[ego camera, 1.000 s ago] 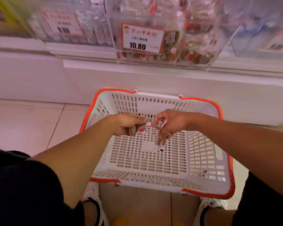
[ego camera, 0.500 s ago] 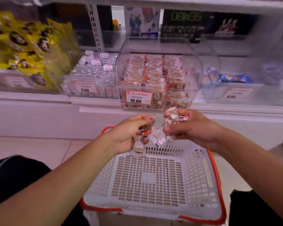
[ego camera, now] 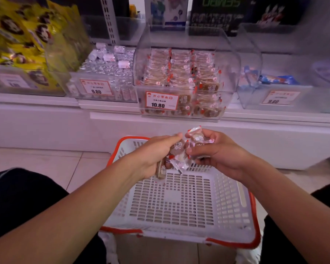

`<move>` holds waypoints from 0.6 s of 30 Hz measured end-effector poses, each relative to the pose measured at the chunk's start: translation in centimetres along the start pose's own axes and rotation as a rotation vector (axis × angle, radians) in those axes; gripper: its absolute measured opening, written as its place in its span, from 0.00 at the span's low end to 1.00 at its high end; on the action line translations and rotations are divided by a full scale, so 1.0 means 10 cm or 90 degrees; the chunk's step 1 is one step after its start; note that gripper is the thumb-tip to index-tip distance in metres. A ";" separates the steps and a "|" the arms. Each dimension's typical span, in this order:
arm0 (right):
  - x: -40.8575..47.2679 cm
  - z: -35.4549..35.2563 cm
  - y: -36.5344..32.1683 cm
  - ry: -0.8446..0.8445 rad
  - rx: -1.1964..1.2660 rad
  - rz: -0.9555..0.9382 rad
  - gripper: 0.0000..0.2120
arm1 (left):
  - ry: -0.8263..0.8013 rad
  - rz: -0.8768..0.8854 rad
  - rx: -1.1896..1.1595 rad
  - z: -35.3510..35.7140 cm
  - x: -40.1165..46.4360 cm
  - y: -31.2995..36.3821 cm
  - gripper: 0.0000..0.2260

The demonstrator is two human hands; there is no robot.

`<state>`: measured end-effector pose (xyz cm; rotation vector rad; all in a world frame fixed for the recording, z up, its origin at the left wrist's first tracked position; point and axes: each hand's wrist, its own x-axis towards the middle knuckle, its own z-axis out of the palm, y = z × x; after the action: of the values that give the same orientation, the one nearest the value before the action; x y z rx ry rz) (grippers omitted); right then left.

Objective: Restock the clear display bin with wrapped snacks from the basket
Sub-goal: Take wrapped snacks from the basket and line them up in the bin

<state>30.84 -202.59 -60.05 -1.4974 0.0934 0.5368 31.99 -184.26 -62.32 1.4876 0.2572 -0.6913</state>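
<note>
Head view: both hands meet above the far rim of the basket. The left hand grips a few wrapped snacks, fingers curled round them, one packet hanging below the fist. The right hand pinches more snacks, touching the left's bundle. Beyond and above the hands, on the shelf, stands the bin, part-filled with rows of snacks.
</note>
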 end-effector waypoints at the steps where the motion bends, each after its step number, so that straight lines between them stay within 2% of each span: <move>1: 0.03 0.00 -0.01 0.002 0.003 -0.005 0.21 | -0.006 -0.004 -0.005 -0.01 0.03 0.00 0.19; 6: 0.15 0.00 -0.07 -0.001 -0.002 0.005 0.20 | 0.064 -0.009 -0.040 -0.02 0.15 0.03 0.20; 9: 0.17 0.02 -0.04 -0.020 0.045 0.039 0.19 | 0.089 0.041 -0.042 0.01 0.21 0.01 0.15; 12: 0.18 0.06 0.04 -0.041 0.072 0.005 0.20 | 0.020 -0.035 -0.191 0.08 0.21 0.00 0.14; 14: 0.18 0.06 0.05 -0.039 -0.003 -0.056 0.20 | -0.042 -0.096 -0.265 0.08 0.20 0.02 0.13; 18: 0.18 0.07 0.05 -0.066 -0.177 -0.128 0.17 | -0.071 -0.147 -0.294 0.05 0.17 0.07 0.14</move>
<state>31.98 -201.40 -61.13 -1.7233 -0.2186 0.4767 33.62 -185.20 -62.71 0.9845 0.4736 -0.8314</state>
